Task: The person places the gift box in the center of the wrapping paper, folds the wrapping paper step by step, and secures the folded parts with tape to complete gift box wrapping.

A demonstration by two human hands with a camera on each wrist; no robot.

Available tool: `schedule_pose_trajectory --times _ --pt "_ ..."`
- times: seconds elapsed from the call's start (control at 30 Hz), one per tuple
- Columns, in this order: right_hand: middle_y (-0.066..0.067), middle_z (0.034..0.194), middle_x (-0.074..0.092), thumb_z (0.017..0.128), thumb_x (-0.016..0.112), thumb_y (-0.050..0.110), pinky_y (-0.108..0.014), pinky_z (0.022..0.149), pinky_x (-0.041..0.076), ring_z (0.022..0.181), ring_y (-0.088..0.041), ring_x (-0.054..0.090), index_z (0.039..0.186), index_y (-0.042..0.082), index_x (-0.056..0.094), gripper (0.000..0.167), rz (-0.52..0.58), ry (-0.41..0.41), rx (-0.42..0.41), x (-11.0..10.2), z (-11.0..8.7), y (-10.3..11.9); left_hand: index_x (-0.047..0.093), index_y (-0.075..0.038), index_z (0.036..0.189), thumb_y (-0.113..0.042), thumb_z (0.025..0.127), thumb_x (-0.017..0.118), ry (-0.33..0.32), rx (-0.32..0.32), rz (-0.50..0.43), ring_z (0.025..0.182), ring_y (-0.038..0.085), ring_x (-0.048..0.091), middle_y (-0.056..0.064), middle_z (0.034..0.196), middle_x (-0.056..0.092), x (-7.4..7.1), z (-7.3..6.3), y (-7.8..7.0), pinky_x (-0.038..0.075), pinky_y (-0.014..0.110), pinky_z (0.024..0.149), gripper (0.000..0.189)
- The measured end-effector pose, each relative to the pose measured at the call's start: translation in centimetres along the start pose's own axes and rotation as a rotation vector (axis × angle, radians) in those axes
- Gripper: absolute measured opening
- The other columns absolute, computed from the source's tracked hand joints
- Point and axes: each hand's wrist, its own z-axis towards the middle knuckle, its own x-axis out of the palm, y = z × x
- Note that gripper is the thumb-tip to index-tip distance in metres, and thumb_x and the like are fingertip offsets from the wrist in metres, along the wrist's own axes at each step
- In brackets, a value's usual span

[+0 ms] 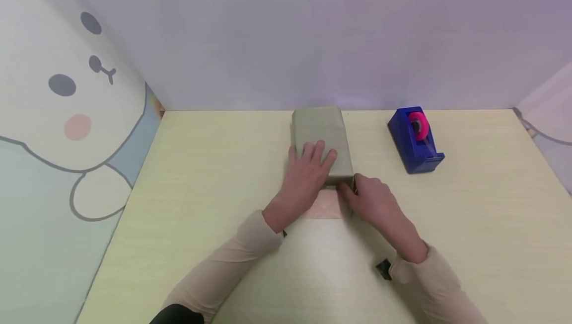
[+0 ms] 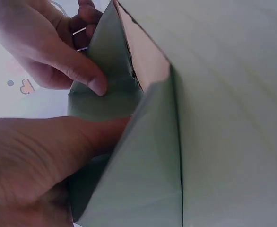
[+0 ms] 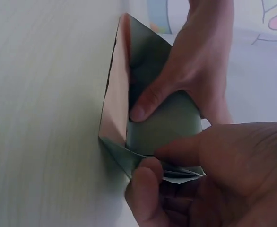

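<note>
A box wrapped in grey-green paper (image 1: 319, 125) lies on the table, its near end towards me. My left hand (image 1: 306, 172) rests on top of it with fingers spread. In the right wrist view, the left thumb (image 3: 148, 101) presses on the folded-in end. At the near right corner, my right hand (image 1: 375, 200) pinches a side fold of the paper (image 3: 117, 153) between thumb and fingers. A flap with a pale pink inner side (image 1: 323, 207) stretches from the box's bottom edge towards me along the table. The right hand's fingertips are partly hidden behind the fold.
A blue tape dispenser (image 1: 402, 137) with a pink-cored roll stands to the right of the box. Behind the table hangs a pale curtain (image 1: 277, 40), and a printed cartoon sheet (image 1: 40, 115) covers the left side. Dark pieces show at both sleeve cuffs.
</note>
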Motion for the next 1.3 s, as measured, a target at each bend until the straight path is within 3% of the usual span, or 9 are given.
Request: schedule_pose_trajectory --times 0.13,0.3,0.43,0.57,0.7,0.97,1.17,1.23,1.3 --pt "-0.007 0.063 0.051 0.106 0.051 0.026 -0.031 0.048 0.038 0.055 -0.020 0.049 0.076 0.008 0.053 0.035 -0.087 -0.049 -0.014 0.4 0.1 0.1 0.045 -0.021 0.140 -0.043 0.088 0.083 -0.005 -0.002 0.001 0.117 0.028 0.046 0.009 0.137 0.049 -0.1 0.1 0.0 0.049 0.050 0.095 0.069" --pt "-0.002 0.062 0.047 0.103 0.052 0.020 -0.030 0.049 0.035 0.056 -0.017 0.044 0.068 0.013 0.048 0.037 -0.146 0.075 -0.009 0.7 -0.7 0.1 0.043 -0.022 0.142 -0.044 0.085 0.085 0.022 -0.010 -0.003 0.120 0.028 0.045 0.008 0.139 0.048 -0.2 0.1 -0.1 0.048 0.051 0.097 0.074" --pt "-0.002 0.063 0.051 0.105 0.052 0.023 -0.030 0.050 0.039 0.056 -0.017 0.050 0.071 0.012 0.053 0.036 -0.089 0.157 0.008 0.2 -1.1 0.2 0.043 -0.022 0.143 -0.044 0.085 0.086 0.041 -0.010 -0.007 0.121 0.028 0.046 0.008 0.140 0.048 -0.3 0.2 -0.2 0.047 0.051 0.098 0.076" --pt "-0.005 0.065 0.055 0.108 0.052 0.029 -0.030 0.050 0.040 0.055 -0.018 0.053 0.083 0.008 0.058 0.033 -0.055 0.083 0.010 -0.9 -0.7 0.3 0.043 -0.022 0.143 -0.044 0.085 0.085 0.033 -0.006 0.003 0.121 0.028 0.047 0.008 0.140 0.048 -0.2 0.3 -0.3 0.048 0.050 0.098 0.075" --pt "-0.007 0.067 0.054 0.108 0.050 0.027 -0.031 0.050 0.039 0.057 -0.021 0.050 0.088 0.007 0.059 0.029 -0.109 -0.026 -0.020 -1.3 -0.3 0.3 0.044 -0.023 0.143 -0.048 0.085 0.085 0.029 -0.010 0.017 0.121 0.027 0.047 0.007 0.140 0.049 -0.3 0.2 -0.3 0.048 0.050 0.098 0.076" --pt "-0.003 0.063 0.046 0.102 0.053 0.015 -0.030 0.051 0.035 0.057 -0.018 0.045 0.073 0.011 0.050 0.029 -0.147 0.072 -0.008 -0.2 -1.4 0.2 0.043 -0.023 0.144 -0.048 0.085 0.085 0.054 -0.011 0.008 0.121 0.027 0.046 0.008 0.140 0.048 -0.4 0.2 -0.2 0.047 0.051 0.099 0.077" --pt "-0.003 0.066 0.056 0.100 0.057 0.016 -0.031 0.051 0.044 0.055 -0.016 0.057 0.074 0.012 0.057 0.026 -0.090 0.173 -0.006 0.4 -2.4 -0.2 0.042 -0.023 0.145 -0.047 0.086 0.084 0.069 -0.014 -0.007 0.122 0.028 0.045 0.008 0.143 0.047 -0.2 0.1 -0.1 0.047 0.052 0.101 0.076" --pt "-0.003 0.068 0.060 0.102 0.060 0.020 -0.031 0.052 0.045 0.056 -0.016 0.058 0.083 0.009 0.064 0.022 -0.066 0.155 -0.021 -0.3 -2.4 -0.2 0.042 -0.022 0.145 -0.046 0.086 0.085 0.061 -0.011 -0.020 0.122 0.028 0.045 0.009 0.143 0.047 -0.1 0.0 0.0 0.047 0.053 0.100 0.077" --pt "-0.004 0.071 0.061 0.101 0.066 0.022 -0.030 0.053 0.044 0.058 -0.016 0.056 0.093 0.007 0.065 0.017 -0.044 0.073 -0.070 -1.3 -2.2 -0.1 0.043 -0.022 0.144 -0.046 0.084 0.086 0.043 -0.010 -0.023 0.121 0.028 0.046 0.008 0.142 0.048 0.0 0.0 0.0 0.048 0.052 0.099 0.077"
